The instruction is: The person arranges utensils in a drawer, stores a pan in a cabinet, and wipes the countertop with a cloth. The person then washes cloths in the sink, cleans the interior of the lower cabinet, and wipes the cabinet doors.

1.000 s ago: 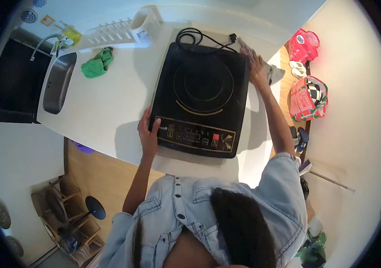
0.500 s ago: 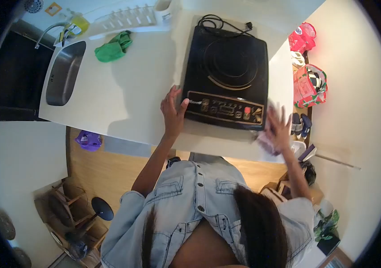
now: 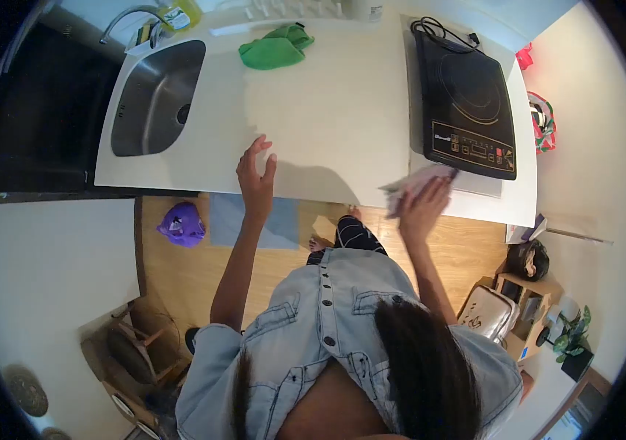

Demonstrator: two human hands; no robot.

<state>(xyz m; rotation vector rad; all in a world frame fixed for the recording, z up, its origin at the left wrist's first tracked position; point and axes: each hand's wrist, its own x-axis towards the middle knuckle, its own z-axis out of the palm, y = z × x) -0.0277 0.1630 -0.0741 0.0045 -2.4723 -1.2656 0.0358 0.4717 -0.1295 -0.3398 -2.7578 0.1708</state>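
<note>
A black induction cooker (image 3: 468, 106) lies on the white counter at the right, its cord coiled at the back edge. My right hand (image 3: 424, 209) holds a pale greyish cloth (image 3: 414, 183) at the counter's front edge, just left of the cooker's front. Some motion blur softens the cloth and fingers. My left hand (image 3: 256, 176) is over the counter's front edge, fingers apart and holding nothing, away from the cooker. Behind it, a crumpled green cloth (image 3: 276, 48) rests near the back of the counter.
The white counter (image 3: 328, 110) has a steel sink (image 3: 157, 99) at its left, with a faucet and a yellow bottle (image 3: 179, 15) behind. A white rack (image 3: 284, 15) stands at the back. Below are a purple bag (image 3: 182, 224) and, at lower right, a wooden shelf (image 3: 537, 315).
My left hand has let go of the cooker's left side and moved left. My right hand has travelled with its cloth from the cooker's right side round to its front left. The view has shifted left.
</note>
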